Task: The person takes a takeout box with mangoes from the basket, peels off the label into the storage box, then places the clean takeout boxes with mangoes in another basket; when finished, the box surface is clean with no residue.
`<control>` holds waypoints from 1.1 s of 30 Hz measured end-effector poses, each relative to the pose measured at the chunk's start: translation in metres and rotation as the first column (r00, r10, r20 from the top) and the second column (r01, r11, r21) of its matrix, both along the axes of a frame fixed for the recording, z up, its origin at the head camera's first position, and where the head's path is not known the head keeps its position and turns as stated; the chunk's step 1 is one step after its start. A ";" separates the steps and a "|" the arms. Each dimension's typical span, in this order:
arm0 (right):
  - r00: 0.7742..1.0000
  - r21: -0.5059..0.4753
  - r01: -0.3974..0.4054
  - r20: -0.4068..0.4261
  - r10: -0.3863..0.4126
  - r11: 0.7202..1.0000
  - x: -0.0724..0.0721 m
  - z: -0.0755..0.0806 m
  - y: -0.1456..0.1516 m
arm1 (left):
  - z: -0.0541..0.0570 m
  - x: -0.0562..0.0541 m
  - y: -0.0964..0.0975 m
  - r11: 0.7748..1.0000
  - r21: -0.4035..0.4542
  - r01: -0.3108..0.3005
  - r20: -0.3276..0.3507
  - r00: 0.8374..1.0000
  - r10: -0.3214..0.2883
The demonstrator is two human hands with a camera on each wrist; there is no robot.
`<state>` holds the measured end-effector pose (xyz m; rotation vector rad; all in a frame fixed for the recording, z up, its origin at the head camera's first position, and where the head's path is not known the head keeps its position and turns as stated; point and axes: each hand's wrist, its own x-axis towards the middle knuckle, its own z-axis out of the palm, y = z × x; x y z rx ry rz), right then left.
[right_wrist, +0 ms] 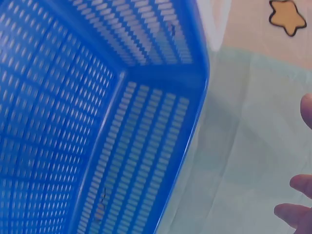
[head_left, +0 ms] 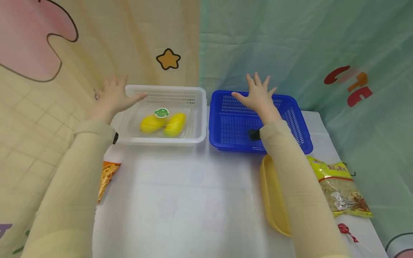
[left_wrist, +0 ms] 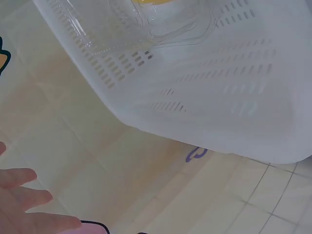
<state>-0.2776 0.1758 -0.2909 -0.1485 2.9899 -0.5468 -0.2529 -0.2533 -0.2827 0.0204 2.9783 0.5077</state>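
Observation:
Fingers spread, my left hand (head_left: 113,96) hovers over the left end of a white plastic basket (head_left: 202,118). Inside that basket lies a clear plastic pack holding two yellow mangoes (head_left: 175,124), with a green round label (head_left: 161,113) on top. My right hand (head_left: 258,95), also with fingers spread, is above a blue plastic basket (head_left: 226,120). Neither hand holds anything. In the left wrist view the fingers (left_wrist: 29,197) appear beside the white basket, apart from it. The right wrist view shows fingertips (right_wrist: 287,212) at its right edge, away from the blue basket's rim.
A yellow oval tray (head_left: 274,200) lies partly hidden under my right forearm. To its right are a yellow snack bag (head_left: 342,190) and a red wrapped lollipop (head_left: 344,229). An orange packet (head_left: 107,175) sits by my left forearm. Printed curtains (head_left: 232,46) stand behind the baskets.

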 end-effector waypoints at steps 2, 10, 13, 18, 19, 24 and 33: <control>1.000 -0.008 -0.010 -0.002 0.010 1.000 0.000 -0.001 -0.006 | -0.001 0.001 -0.002 1.000 0.014 0.001 -0.011 1.000 -0.001; 0.998 -0.047 -0.059 0.020 0.060 0.997 0.002 -0.010 -0.043 | -0.009 0.017 -0.018 0.996 0.089 -0.002 -0.033 0.999 0.005; 0.996 -0.055 -0.080 0.042 0.082 0.995 0.004 -0.014 -0.059 | -0.011 0.025 -0.026 0.996 0.094 -0.001 0.005 1.000 0.001; 0.989 -0.101 -0.125 0.067 0.132 0.987 0.010 -0.022 -0.087 | -0.019 0.032 -0.044 0.997 0.078 -0.006 0.097 0.995 -0.002; 0.987 -0.115 -0.134 0.069 0.143 0.984 0.012 -0.024 -0.093 | -0.022 0.033 -0.048 0.997 0.079 -0.004 0.114 0.993 -0.005; 0.980 -0.184 -0.166 0.077 0.183 0.969 0.022 -0.035 -0.120 | -0.036 0.041 -0.067 0.994 0.110 -0.022 0.210 0.978 -0.002; 0.981 -0.326 -0.121 0.108 0.164 0.938 0.035 -0.055 -0.156 | -0.057 0.051 -0.084 0.986 0.161 -0.046 0.274 0.962 0.000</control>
